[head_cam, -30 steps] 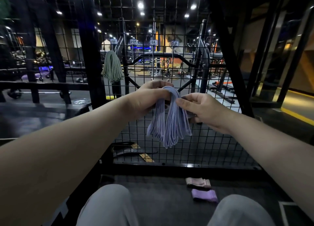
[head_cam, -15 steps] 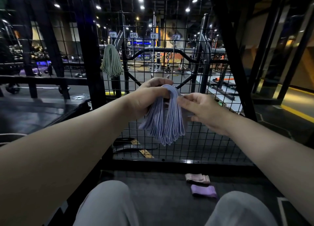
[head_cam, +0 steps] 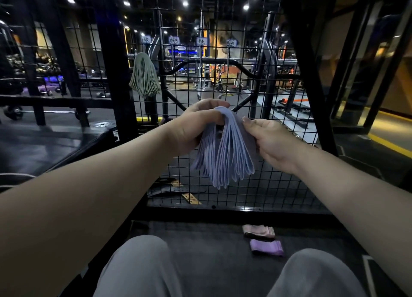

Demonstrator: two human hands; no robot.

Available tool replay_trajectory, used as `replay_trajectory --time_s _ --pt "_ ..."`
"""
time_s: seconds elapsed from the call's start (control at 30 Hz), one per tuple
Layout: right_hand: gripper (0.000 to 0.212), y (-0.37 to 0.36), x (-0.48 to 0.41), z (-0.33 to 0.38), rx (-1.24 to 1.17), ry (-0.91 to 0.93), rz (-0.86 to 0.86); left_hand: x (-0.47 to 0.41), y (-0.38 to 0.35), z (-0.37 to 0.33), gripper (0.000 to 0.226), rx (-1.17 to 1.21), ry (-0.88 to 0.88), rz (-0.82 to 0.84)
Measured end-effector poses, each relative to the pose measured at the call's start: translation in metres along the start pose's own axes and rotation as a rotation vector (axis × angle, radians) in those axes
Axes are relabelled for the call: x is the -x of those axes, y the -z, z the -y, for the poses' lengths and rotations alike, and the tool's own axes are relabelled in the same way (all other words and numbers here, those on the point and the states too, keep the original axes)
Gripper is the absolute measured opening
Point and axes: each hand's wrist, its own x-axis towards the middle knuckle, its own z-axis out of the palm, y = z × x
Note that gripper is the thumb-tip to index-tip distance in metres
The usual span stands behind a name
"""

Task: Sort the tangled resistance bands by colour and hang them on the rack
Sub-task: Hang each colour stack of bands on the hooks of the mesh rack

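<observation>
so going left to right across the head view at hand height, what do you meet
hanging green bands → left hand → pale blue bands → right hand

Four bundles: blue bundle point(head_cam: 225, 154), green bundle point(head_cam: 144, 77), pink bundle point(head_cam: 259, 231), purple bundle point(head_cam: 266, 247). Two hands: left hand point(head_cam: 196, 128), right hand point(head_cam: 273, 141). Four labels point(head_cam: 174, 39).

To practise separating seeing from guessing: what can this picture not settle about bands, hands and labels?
Head view: writing on the small pale label tags on the black wire grid rack, too small and blurred.
Head view: what holds up the green hanging band bundle, covered by that bundle.
Head view: fingers of the left hand, tips behind the pale blue flat band bundle; its band count, lost in overlap.
</observation>
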Motion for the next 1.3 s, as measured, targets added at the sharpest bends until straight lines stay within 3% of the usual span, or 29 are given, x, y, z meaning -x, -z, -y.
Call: replay_trajectory --time_s 0.2,0.33,0.43,0.77,0.87,0.97,1.13,1.3 --pt "0.050 0.004 0.001 -0.005 -0.043 -0.030 -0.011 -0.001 0.002 0.003 0.042 0.024 -0.003 -0.007" --pt "0.044 0.004 0.002 -0.009 -0.079 -0.103 0.074 0.000 0.002 0.004 0.035 0.001 0.005 -0.003" --pt "0.042 0.005 0.003 -0.012 -0.079 -0.119 0.114 0.001 0.001 0.003 0.049 0.004 0.014 0.012" --pt "0.030 0.010 0.007 -0.021 -0.064 -0.166 0.110 0.001 0.004 0.010 0.049 -0.002 0.046 0.025" --pt "0.028 0.006 0.003 -0.023 0.000 -0.074 0.069 -0.001 0.002 0.014 0.044 -0.086 0.054 0.005" --pt "0.059 0.007 -0.002 -0.013 0.184 0.071 0.132 -0.004 0.001 0.014 0.051 -0.119 0.064 0.002" --pt "0.084 0.004 -0.009 0.010 0.378 0.166 0.196 -0.005 0.004 0.011 0.051 -0.104 0.055 0.023" --pt "0.053 0.008 -0.018 0.025 0.459 0.216 0.166 -0.002 0.007 0.005 0.055 -0.081 0.048 0.012"
